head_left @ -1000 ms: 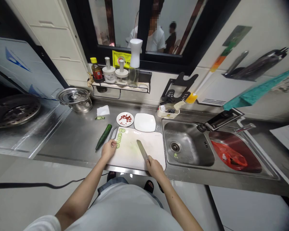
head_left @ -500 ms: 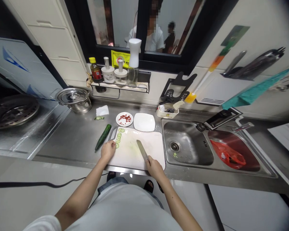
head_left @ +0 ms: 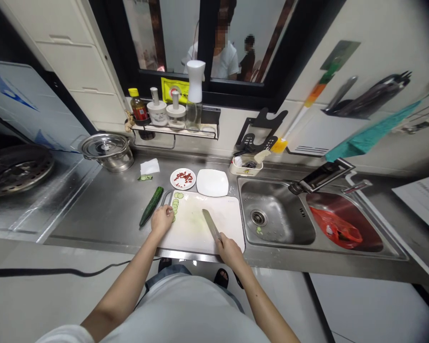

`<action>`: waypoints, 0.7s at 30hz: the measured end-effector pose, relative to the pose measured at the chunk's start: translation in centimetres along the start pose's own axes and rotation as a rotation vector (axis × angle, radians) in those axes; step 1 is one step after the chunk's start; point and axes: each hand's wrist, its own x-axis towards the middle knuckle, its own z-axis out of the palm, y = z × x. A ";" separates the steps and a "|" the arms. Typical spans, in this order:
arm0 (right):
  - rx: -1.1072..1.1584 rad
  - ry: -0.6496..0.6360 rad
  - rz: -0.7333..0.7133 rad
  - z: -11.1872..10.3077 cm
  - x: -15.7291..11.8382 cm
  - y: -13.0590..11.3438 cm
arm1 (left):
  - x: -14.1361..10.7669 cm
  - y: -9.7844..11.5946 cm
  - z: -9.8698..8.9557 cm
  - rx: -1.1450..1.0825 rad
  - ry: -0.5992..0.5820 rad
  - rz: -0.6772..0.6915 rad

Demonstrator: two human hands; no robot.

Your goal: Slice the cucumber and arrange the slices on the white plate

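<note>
My right hand (head_left: pixel 229 248) is closed round the handle of a kitchen knife (head_left: pixel 210 224), whose blade slants up and left over the white cutting board (head_left: pixel 214 240). At the board's left side my left hand (head_left: pixel 161 220) has its fingers curled together, touching or just beside a row of thin cucumber slices (head_left: pixel 175 202). Whether a slice is between those fingertips is too small to make out. Left of that hand a whole cucumber (head_left: pixel 151 206) lies on the steel counter. Behind the board are a white plate with chopped red pieces (head_left: pixel 183 179) and a bare white plate (head_left: pixel 212 183).
A double sink (head_left: pixel 277 209) adjoins the board on the right, with a red plastic bag (head_left: pixel 338 227) in its far basin. A lidded steel pot (head_left: pixel 110 155) and a white paper (head_left: pixel 149 166) stand back left. Above hangs a condiment rack (head_left: pixel 178 131).
My left hand has shifted slightly along the row of slices, away from me, now covering its near end. My right hand and the knife stay about the same. The view has turned slightly.
</note>
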 end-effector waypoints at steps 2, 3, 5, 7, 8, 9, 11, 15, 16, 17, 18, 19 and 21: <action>0.000 -0.003 0.002 -0.1 0.0 0.0 | 1.1 0.7 0.3 -0.009 0.021 -0.014; -0.001 -0.004 0.002 -0.1 -0.1 0.0 | 1.7 1.1 0.4 -0.008 0.028 -0.022; -0.005 -0.005 0.000 -0.1 -0.2 -0.1 | 3.0 1.9 0.6 -0.004 0.046 -0.027; -0.011 -0.005 -0.010 -0.2 -0.2 -0.1 | 4.1 2.8 0.7 0.026 0.051 -0.029; -0.012 -0.005 -0.013 -0.2 -0.3 -0.2 | 4.7 3.3 0.7 0.046 0.039 -0.024; -0.015 -0.005 -0.012 -0.2 -0.3 -0.2 | 5.1 3.6 0.7 0.067 0.025 -0.018; -0.017 -0.009 -0.004 -0.1 -0.3 -0.1 | 5.8 4.2 0.8 0.111 -0.003 -0.004; -0.019 -0.010 0.012 0.0 -0.4 0.1 | 6.5 4.6 1.3 0.176 -0.025 0.026; -0.019 -0.008 0.014 0.0 -0.4 0.2 | 6.6 4.6 1.4 0.183 -0.027 0.032; -0.019 -0.006 0.016 0.0 -0.5 0.2 | 6.6 4.6 1.5 0.185 -0.027 0.035; -0.020 -0.006 0.017 0.0 -0.5 0.3 | 6.7 4.6 1.6 0.182 -0.025 0.036; -0.020 -0.006 0.019 0.0 -0.6 0.3 | 6.7 4.6 1.7 0.172 -0.021 0.039; -0.019 -0.001 0.022 -0.1 -0.7 0.3 | 6.8 4.6 1.7 0.143 -0.012 0.039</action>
